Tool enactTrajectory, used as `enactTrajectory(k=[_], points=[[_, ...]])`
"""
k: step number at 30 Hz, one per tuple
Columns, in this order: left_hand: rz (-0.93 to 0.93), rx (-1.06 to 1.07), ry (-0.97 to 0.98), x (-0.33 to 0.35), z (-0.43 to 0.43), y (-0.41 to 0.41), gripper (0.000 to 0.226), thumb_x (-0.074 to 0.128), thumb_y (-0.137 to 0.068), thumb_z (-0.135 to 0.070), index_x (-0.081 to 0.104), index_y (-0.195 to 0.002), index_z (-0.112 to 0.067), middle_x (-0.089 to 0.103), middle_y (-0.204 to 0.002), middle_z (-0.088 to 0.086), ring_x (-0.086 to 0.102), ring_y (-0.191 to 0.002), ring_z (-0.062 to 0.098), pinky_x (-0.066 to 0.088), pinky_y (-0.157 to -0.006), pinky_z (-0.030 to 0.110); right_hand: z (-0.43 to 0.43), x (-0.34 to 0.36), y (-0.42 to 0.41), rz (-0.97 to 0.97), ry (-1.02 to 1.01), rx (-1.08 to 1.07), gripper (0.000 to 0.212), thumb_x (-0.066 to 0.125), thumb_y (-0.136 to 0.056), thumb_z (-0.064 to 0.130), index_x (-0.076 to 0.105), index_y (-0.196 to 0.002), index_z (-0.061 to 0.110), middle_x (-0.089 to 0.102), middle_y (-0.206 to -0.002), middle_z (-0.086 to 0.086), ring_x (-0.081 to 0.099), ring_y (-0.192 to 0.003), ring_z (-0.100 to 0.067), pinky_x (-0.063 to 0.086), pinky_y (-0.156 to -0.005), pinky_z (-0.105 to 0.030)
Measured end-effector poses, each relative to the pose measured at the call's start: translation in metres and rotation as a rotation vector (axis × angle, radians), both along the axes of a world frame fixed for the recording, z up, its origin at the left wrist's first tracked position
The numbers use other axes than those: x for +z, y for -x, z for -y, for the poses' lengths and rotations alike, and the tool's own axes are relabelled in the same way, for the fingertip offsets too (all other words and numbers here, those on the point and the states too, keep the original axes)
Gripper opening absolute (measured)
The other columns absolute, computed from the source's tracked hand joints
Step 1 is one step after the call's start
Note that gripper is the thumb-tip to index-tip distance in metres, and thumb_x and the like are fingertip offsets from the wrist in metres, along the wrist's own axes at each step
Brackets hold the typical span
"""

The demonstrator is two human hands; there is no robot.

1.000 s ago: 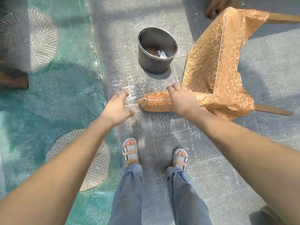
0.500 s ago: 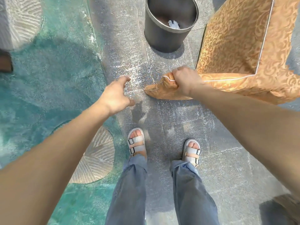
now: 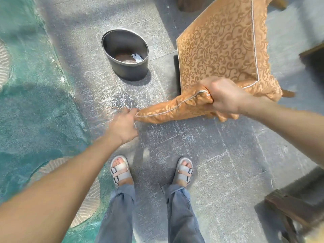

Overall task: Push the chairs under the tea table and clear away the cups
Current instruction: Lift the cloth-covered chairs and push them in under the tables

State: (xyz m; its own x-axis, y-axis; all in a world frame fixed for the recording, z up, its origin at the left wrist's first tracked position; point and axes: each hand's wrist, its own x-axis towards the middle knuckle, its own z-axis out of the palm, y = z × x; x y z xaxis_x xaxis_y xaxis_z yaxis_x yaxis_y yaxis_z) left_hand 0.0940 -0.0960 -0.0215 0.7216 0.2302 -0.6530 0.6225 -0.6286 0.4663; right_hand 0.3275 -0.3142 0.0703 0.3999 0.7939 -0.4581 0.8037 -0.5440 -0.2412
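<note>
Chair cushion, the orange patterned one, is hanging just above the grey floor beside the metal bucket. Right hand is squeezing its bunched edge, fingers clamped tight, and left hand is pinching the corner tip.

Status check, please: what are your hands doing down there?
Right hand grips orange cushion. Left hand pinches its corner. Metal bin on floor just beyond.
</note>
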Motion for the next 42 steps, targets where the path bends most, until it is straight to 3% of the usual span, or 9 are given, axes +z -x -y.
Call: enactTrajectory(k=[3, 7, 12, 18, 24, 28, 34, 37, 42], points=[[0.064, -0.075, 0.007, 0.015, 0.064, -0.036, 0.086, 0.080, -0.077, -0.012, 0.036, -0.150, -0.026, 0.046, -0.130, 0.000, 0.048, -0.126, 0.023, 0.044, -0.095, 0.032, 0.058, 0.051, -0.044, -0.030, -0.045, -0.006, 0.046, 0.086, -0.075, 0.028, 0.064, -0.112, 0.012, 0.064, -0.098, -0.001, 0.065, -0.093, -0.030, 0.047, -0.074, -0.033], [0.167, -0.173, -0.121, 0.039, 0.131, -0.088, 0.104, 0.085, -0.075, -0.021, 0.022, -0.157, -0.032, 0.038, -0.152, 0.007, 0.041, -0.136, 0.030, 0.040, -0.110, 0.046, 0.134, 0.099, -0.087, -0.019, -0.138, -0.041, 0.054, 0.087, -0.072, 0.027, 0.065, -0.118, 0.010, 0.071, -0.101, -0.009, 0.067, -0.092, -0.030, 0.050, -0.079, -0.036], [0.225, -0.208, -0.109, 0.062, 0.211, -0.157, 0.106, 0.085, -0.070, -0.055, 0.030, -0.155, -0.026, 0.045, -0.148, 0.008, 0.046, -0.132, 0.030, 0.042, -0.108, 0.046, 0.234, 0.138, -0.139, -0.003, -0.136, -0.088, 0.047, 0.087, -0.074, 0.011, 0.067, -0.116, 0.003, 0.073, -0.102, -0.013, 0.069, -0.094, -0.034, 0.053, -0.083, -0.044], [0.210, -0.382, 0.001, 0.050, 0.334, -0.205, 0.091, 0.087, -0.072, -0.034, 0.032, -0.144, -0.028, 0.051, -0.135, 0.004, 0.059, -0.118, 0.030, 0.051, -0.096, 0.045, 0.325, 0.155, -0.195, 0.017, -0.163, -0.035, 0.034, 0.077, -0.080, 0.001, 0.069, -0.113, 0.004, 0.073, -0.106, -0.011, 0.069, -0.099, -0.034, 0.054, -0.085, -0.045], [0.270, -0.268, -0.053, 0.031, 0.418, -0.219, 0.083, 0.090, -0.062, -0.022, 0.035, -0.124, -0.025, 0.049, -0.118, -0.002, 0.061, -0.102, 0.025, 0.057, -0.085, 0.046, 0.370, 0.143, -0.217, 0.027, -0.193, 0.074, 0.026, 0.071, -0.085, 0.004, 0.065, -0.108, 0.013, 0.071, -0.099, -0.009, 0.068, -0.092, -0.034, 0.054, -0.076, -0.043], [0.373, -0.248, -0.136, 0.032, 0.424, -0.222, 0.077, 0.086, -0.062, -0.019, 0.043, -0.126, -0.026, 0.054, -0.104, -0.006, 0.063, -0.093, 0.023, 0.060, -0.073, 0.044, 0.378, 0.143, -0.231, 0.029, -0.230, 0.089, 0.027, 0.073, -0.085, 0.002, 0.066, -0.110, 0.010, 0.073, -0.096, -0.011, 0.068, -0.090, -0.034, 0.052, -0.076, -0.036], [0.515, -0.361, -0.244, 0.092, 0.391, -0.290, 0.055, 0.071, -0.069, -0.025, 0.047, -0.118, -0.029, 0.050, -0.096, -0.011, 0.063, -0.095, 0.024, 0.056, -0.065, 0.044, 0.384, 0.177, -0.284, 0.077, -0.185, -0.173, 0.038, 0.075, -0.078, 0.005, 0.062, -0.113, 0.010, 0.067, -0.093, -0.006, 0.064, -0.094, -0.037, 0.049, -0.077, -0.040], [0.543, -0.312, -0.227, 0.129, 0.379, -0.338, 0.026, 0.062, -0.082, -0.026, 0.049, -0.104, -0.030, 0.058, -0.100, -0.005, 0.061, -0.100, 0.029, 0.055, -0.074, 0.051, 0.381, 0.195, -0.294, 0.361, -0.210, -0.098, 0.058, 0.070, -0.072, 0.006, 0.053, -0.127, 0.019, 0.058, -0.115, -0.007, 0.056, -0.111, -0.035, 0.042, -0.100, -0.049], [0.420, -0.428, -0.287, 0.175, 0.383, -0.409, 0.056, 0.070, -0.072, -0.018, 0.047, -0.123, -0.026, 0.056, -0.119, 0.003, 0.052, -0.118, 0.029, 0.045, -0.099, 0.056, 0.388, 0.171, -0.275, 0.546, 0.130, -0.024, 0.052, 0.056, -0.090, 0.015, 0.042, -0.140, 0.022, 0.050, -0.133, -0.004, 0.043, -0.134, -0.028, 0.010, -0.122, -0.063]])
